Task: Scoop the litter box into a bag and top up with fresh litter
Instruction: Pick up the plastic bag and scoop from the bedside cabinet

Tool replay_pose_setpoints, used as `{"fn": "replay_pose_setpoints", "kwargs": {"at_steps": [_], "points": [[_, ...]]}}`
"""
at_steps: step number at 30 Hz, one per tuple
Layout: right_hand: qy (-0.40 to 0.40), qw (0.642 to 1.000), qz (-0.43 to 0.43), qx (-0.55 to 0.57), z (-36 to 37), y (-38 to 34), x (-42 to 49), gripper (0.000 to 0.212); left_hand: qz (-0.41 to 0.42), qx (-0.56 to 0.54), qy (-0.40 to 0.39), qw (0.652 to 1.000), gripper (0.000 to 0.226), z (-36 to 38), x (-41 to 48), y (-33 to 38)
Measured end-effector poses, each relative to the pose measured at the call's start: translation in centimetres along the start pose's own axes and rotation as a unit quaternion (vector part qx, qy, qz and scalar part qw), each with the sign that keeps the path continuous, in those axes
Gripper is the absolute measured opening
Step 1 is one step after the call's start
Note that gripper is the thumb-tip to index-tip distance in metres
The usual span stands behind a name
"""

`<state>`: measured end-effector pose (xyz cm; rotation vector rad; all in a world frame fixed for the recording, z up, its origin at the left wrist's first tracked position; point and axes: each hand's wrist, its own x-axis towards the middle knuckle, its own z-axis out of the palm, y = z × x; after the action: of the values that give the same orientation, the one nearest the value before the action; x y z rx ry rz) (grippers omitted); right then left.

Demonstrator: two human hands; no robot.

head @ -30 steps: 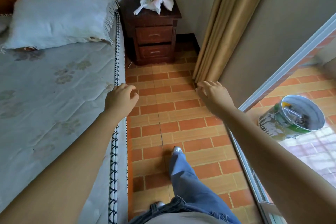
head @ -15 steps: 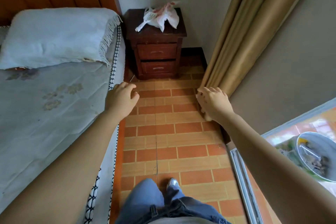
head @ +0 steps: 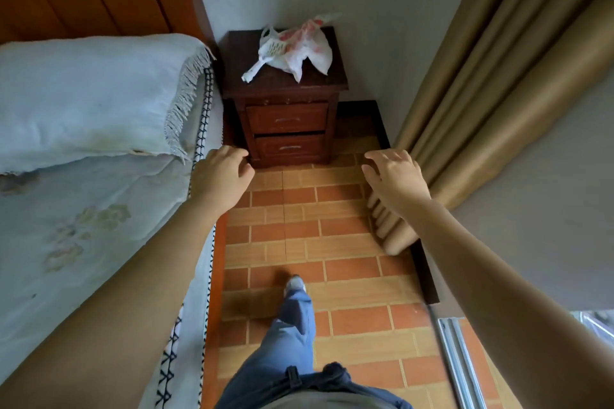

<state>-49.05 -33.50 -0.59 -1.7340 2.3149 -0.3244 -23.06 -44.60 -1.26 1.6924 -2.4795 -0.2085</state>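
Note:
A white slotted litter scoop point(head: 268, 54) lies on top of a dark wooden nightstand point(head: 285, 129), partly tucked under a crumpled white plastic bag with red print point(head: 307, 46). Both my hands are stretched forward over the tiled floor, short of the nightstand and holding nothing. My left hand point(head: 222, 177) hangs with fingers loosely curled, near the bed's edge. My right hand point(head: 395, 179) has its fingers spread and relaxed, close to the curtain's lower folds. No litter box shows in the head view.
A bed with a pale blue cover and pillow point(head: 89, 100) fills the left side. A tan curtain point(head: 491, 103) hangs on the right above a dark skirting board. A sliding door track point(head: 457, 365) lies at the lower right. My leg in jeans point(head: 292, 325) steps over the brick-patterned tiles.
I have walked forward into the room: the nightstand with the scoop and bag is nearer, and the metal bucket outside the door has dropped out of view. Both hands stay raised.

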Motion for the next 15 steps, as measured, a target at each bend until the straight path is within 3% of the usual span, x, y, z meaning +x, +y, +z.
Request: {"fn": "replay_pose_setpoints", "kwargs": {"at_steps": [15], "points": [[0.025,0.999,0.017,0.036,-0.4,-1.2,20.8,0.041,0.025,-0.019,-0.020,0.999,0.040,1.3,22.4,-2.2]]}}
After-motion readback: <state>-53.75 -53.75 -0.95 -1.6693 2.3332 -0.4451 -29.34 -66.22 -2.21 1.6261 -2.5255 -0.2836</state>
